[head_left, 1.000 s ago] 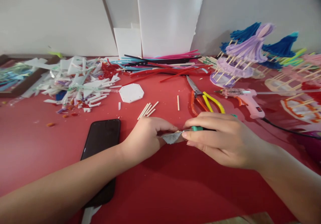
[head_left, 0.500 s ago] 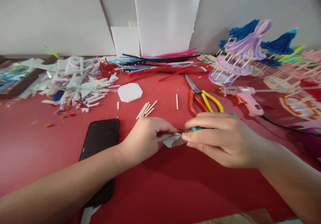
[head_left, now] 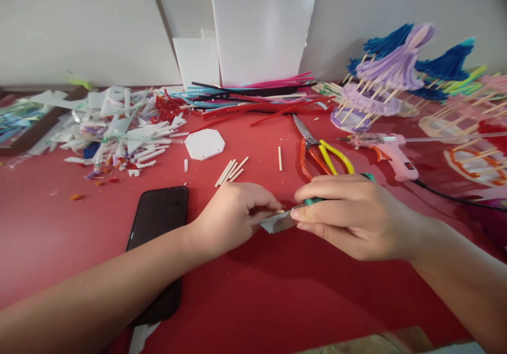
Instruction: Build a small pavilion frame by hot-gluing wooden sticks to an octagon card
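Note:
My left hand is closed, with thumb and forefinger pinched on a short wooden stick; only its pale tip shows. Against that tip lies a crumpled grey piece that looks like sandpaper, reaching from my left fingers to my right fingertips. My right hand is closed around a green-handled tool with a thin metal part pointing at the stick. Most of the tool is hidden behind my fingers. Beyond my hands lie several cut wooden sticks, one single stick and a white octagonal plate.
Scissors with red and yellow handles and a pink glue gun lie at right, near tasselled carousel-like models. White scraps spread at left. Pipe cleaners lie at the back. A black phone lies under my left forearm.
Both hands, with the grey piece and the tool, have shifted very slightly to the right. The grip of each hand stays the same, and the view has tilted a little.

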